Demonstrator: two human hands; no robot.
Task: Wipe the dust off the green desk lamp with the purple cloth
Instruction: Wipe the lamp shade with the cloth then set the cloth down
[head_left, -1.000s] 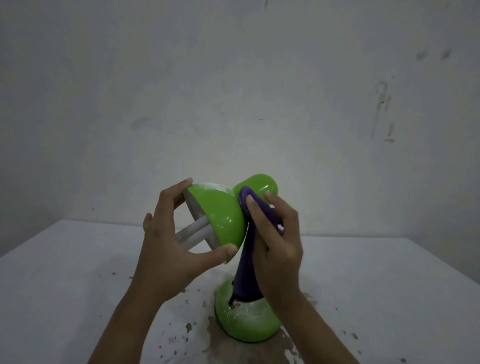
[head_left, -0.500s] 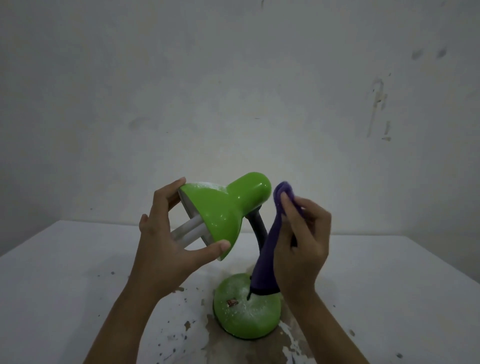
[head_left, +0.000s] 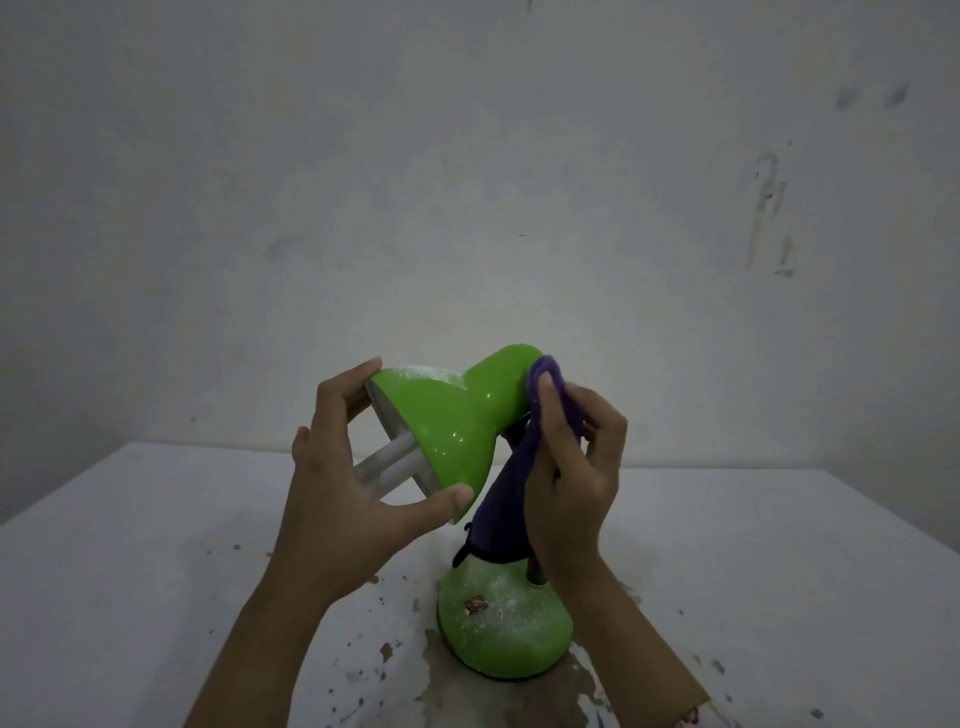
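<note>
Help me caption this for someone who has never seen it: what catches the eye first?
The bright green lamp in the middle, against a dull grey wall, its shade gripped at the rim by the left hand. The right hand presses a purple cloth to the back of the shade. White dust speckles the lamp's base on the stained white table.

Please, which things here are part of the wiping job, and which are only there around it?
Part of the job:
- glossy green plastic desk lamp, dusty
- soft purple cloth
- left hand, holding the shade
- right hand, holding the cloth

Only around:
- stained white table
- marked white wall
</note>
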